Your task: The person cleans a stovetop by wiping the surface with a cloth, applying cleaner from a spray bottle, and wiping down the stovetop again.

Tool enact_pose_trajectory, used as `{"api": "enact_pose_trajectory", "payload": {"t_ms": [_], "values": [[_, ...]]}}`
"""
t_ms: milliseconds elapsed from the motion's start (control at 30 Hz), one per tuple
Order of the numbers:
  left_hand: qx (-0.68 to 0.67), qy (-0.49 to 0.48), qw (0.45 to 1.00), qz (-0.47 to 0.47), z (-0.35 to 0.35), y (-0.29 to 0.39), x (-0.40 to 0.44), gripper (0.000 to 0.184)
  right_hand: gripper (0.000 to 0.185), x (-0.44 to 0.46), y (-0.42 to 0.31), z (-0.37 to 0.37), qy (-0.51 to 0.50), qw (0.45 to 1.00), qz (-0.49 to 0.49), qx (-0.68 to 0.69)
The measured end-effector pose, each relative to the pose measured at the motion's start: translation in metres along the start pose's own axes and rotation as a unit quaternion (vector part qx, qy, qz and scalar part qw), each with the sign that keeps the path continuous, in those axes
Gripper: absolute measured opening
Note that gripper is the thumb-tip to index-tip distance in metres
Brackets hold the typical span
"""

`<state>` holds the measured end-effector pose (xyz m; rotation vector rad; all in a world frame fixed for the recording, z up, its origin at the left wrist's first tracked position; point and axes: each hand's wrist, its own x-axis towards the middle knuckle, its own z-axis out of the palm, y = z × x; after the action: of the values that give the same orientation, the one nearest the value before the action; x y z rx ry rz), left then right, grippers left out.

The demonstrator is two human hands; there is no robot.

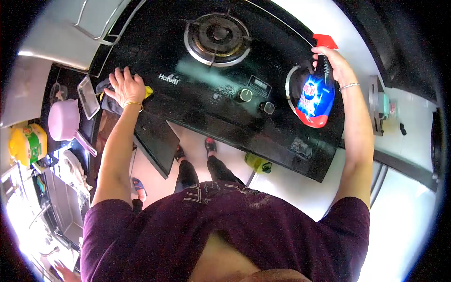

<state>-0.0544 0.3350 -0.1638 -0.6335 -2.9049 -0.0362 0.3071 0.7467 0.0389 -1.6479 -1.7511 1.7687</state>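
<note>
My left hand (125,87) lies flat with fingers spread on a grey and yellow cloth (109,104), at the left end of the black glass gas stove (188,101). The palm covers part of the cloth. At the stove's right end, my right hand (334,61) is closed around the neck of a spray bottle (314,98) with a red trigger head and a blue label. The bottle is over the right burner (292,89) and hides much of it. Wet droplets (221,94) and a hazy smear show on the glass near the control knob (245,95).
A second burner (217,38) sits at the back. On the left are a pink pan (64,120), a metal tray (88,97), a yellow jug (29,143) and a sink (63,202). Another person's hand (66,271) shows at bottom left. A green-capped bottle (257,163) stands below the stove edge.
</note>
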Motion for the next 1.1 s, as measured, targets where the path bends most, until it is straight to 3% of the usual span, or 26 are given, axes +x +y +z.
{"api": "enact_pose_trajectory", "payload": {"t_ms": [400,733,933,1033,1100], "values": [[-0.008,0.000,1.000,0.003,-0.001,-0.001,-0.001,0.052,0.016,0.035,-0.064,0.088,-0.077,0.993,-0.052,-0.076],[-0.065,-0.004,0.998,0.001,-0.003,-0.002,-0.002,0.053,0.023,0.061,-0.132,0.186,-0.155,0.974,-0.104,-0.125],[-0.083,0.017,0.996,0.005,-0.006,-0.002,-0.003,0.053,0.019,0.055,-0.124,0.232,-0.210,0.965,-0.120,-0.104],[-0.089,0.022,0.996,0.007,-0.006,-0.003,-0.003,0.053,0.020,0.035,-0.117,0.244,-0.160,0.971,-0.154,-0.086],[-0.091,0.033,0.995,0.008,-0.001,-0.003,-0.002,0.055,0.017,0.011,-0.110,0.251,-0.189,0.964,-0.176,-0.068]]}}
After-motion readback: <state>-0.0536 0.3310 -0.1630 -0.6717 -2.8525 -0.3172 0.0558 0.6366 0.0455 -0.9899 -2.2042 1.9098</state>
